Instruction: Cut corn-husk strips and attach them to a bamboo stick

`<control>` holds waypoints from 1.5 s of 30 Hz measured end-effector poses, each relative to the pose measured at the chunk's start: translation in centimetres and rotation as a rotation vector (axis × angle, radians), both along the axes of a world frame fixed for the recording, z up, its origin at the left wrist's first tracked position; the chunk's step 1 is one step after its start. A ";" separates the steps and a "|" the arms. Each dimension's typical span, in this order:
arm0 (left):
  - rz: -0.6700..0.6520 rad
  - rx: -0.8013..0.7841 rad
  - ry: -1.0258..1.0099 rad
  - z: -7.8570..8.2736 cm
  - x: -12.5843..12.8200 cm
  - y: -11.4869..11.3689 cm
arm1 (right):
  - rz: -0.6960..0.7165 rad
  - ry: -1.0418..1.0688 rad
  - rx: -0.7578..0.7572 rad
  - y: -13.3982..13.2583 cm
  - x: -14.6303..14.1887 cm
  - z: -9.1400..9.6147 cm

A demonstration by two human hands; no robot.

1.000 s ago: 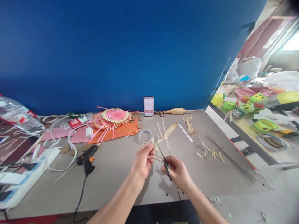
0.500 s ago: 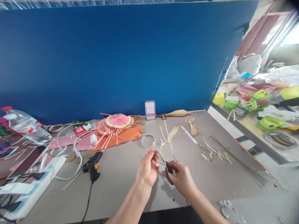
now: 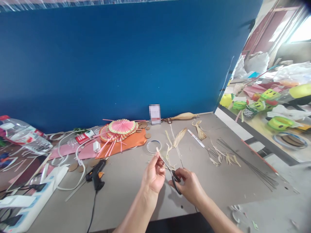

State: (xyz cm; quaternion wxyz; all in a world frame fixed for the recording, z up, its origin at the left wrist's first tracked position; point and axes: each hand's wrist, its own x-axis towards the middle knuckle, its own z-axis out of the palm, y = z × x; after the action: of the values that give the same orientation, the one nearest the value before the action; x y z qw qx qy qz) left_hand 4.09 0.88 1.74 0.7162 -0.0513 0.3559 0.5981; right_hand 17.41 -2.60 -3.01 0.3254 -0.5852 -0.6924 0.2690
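Scissors (image 3: 174,178) in right hand (image 3: 190,185)

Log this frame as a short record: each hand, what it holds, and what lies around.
Left hand: pinching a pale strip at its fingertips
Right hand: holding black-handled scissors, blades toward the left hand
Beyond the hands: ring-shaped roll, dried husk piece
To the left: glue gun, pink paper fan
To the right: white pen, thin rods
Backdrop: blue panel
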 end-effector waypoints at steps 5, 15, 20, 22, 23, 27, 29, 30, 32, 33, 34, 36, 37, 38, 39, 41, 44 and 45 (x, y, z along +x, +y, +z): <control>0.002 -0.013 -0.035 -0.1 0.2 -0.1 | -0.011 -0.014 0.011 0.1 0.0 0.0; -0.002 -0.065 -0.063 0.1 0.2 0.1 | -0.012 -0.016 -0.011 0.1 0.0 0.2; -0.005 -0.086 -0.074 0.3 0.2 0.1 | -0.019 -0.034 -0.027 0.2 0.2 0.3; -0.007 -0.085 -0.081 0.3 0.3 0.1 | -0.020 -0.033 -0.028 0.3 0.3 0.3; -0.008 -0.084 -0.084 0.3 0.3 0.1 | -0.020 -0.030 -0.027 0.3 0.3 0.3; -0.014 -0.086 -0.082 0.3 0.4 0.1 | -0.027 0.010 -0.020 0.2 0.4 0.2; -0.020 -0.071 -0.073 0.3 0.5 0.0 | -0.039 0.061 -0.043 0.2 0.4 0.1; -0.027 -0.058 -0.065 0.3 0.5 -0.1 | -0.050 0.101 -0.070 0.2 0.4 0.1; -0.033 -0.026 -0.025 0.2 0.5 -0.1 | -0.062 0.214 -0.156 0.3 0.4 -0.1; -0.030 -0.016 0.009 0.1 0.5 -0.2 | -0.058 0.280 -0.204 0.3 0.5 -0.2; -0.018 -0.012 0.054 -0.1 0.6 -0.3 | -0.046 0.342 -0.242 0.3 0.5 -0.3; 0.018 -0.006 0.158 -0.5 0.7 -0.4 | -0.007 0.430 -0.285 0.3 0.6 -0.6; 0.035 0.003 0.207 -0.7 0.8 -0.5 | 0.010 0.450 -0.296 0.2 0.6 -0.7; 0.051 0.014 0.251 -0.9 0.9 -0.6 | 0.021 0.455 -0.305 0.2 0.7 -0.9; 0.063 0.029 0.289 -1.1 1.0 -0.7 | 0.026 0.445 -0.314 0.1 0.7 -1.0; 0.072 0.053 0.338 -1.4 1.2 -0.9 | 0.017 0.379 -0.320 0.0 0.8 -1.2; 0.062 0.067 0.346 -1.6 1.4 -1.2 | -0.022 0.209 -0.225 -0.1 0.8 -0.9; 0.052 0.071 0.336 -1.7 1.4 -1.3 | -0.030 0.157 -0.180 -0.1 0.8 -0.7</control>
State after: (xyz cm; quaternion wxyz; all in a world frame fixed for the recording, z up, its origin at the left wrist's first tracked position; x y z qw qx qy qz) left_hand 5.50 -0.42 0.09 0.6322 0.0658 0.4478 0.6288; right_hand 18.23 -2.73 -3.73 0.3287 -0.5995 -0.6290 0.3701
